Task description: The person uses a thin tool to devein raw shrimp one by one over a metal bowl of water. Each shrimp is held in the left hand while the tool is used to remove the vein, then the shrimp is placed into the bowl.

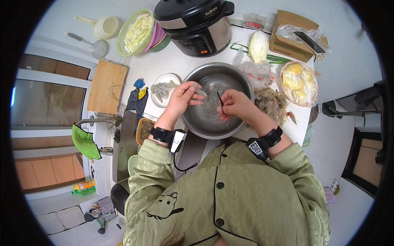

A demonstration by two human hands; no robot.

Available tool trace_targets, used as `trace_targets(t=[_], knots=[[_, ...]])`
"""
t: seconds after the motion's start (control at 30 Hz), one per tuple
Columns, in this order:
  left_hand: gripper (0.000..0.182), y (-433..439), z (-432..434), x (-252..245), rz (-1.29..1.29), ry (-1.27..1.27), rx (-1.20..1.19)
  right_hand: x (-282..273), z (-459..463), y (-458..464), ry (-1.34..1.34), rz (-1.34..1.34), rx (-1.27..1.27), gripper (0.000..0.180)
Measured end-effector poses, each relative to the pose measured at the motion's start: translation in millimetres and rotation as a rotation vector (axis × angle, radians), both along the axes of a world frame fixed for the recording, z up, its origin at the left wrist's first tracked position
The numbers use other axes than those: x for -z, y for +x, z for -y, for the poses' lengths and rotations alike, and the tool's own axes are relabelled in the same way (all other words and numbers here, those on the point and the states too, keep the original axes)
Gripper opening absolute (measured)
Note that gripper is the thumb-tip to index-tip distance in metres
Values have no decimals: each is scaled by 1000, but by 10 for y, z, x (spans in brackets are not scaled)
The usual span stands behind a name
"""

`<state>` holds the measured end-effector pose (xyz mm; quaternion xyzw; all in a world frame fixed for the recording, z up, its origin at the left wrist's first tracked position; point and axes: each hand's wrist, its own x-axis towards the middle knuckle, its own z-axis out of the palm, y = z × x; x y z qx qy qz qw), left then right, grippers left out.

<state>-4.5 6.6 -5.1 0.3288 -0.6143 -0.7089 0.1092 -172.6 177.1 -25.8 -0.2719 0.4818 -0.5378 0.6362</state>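
Observation:
My left hand (pixel 183 97) pinches a grey peeled shrimp (pixel 200 91) over the left side of a steel basin (pixel 197 123). In my right hand (pixel 235 104) is a thin dark pointed tool (pixel 219 96), its tip up and apart from that shrimp; its exact kind is hard to tell. Several grey peeled shrimp (pixel 211 106) lie in the basin, seemingly in water. On the left, a white plate (pixel 158 102) carries more peeled shrimp (pixel 164 89). A heap of shrimp shells and heads (pixel 271 103) sits against the basin's right side.
Behind the basin stands a Supor electric pressure cooker (pixel 197 30). A napa cabbage (pixel 258 46), a cardboard box (pixel 291 50) and a wrapped plate of yellow food (pixel 298 81) are at right. A green colander (pixel 121 40), a wooden cutting board (pixel 106 86) and the sink faucet (pixel 104 120) are left.

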Motion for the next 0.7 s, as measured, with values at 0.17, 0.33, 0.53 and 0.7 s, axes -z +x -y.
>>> trace_targets(t=[0.17, 0.33, 0.53, 0.7], knots=[[22, -64, -28, 68, -81, 6, 5, -17, -56, 13, 91, 15, -25, 19], [22, -97, -16, 4, -30, -142, 29, -38, -110, -14, 111, 71, -64, 19], [22, -135, -53, -119, -14, -168, 34, -66, -115, -3, 114, 119, -100, 19], [23, -151, -82, -143, -27, -163, 35, -78, -112, -1, 110, 120, -103, 19]])
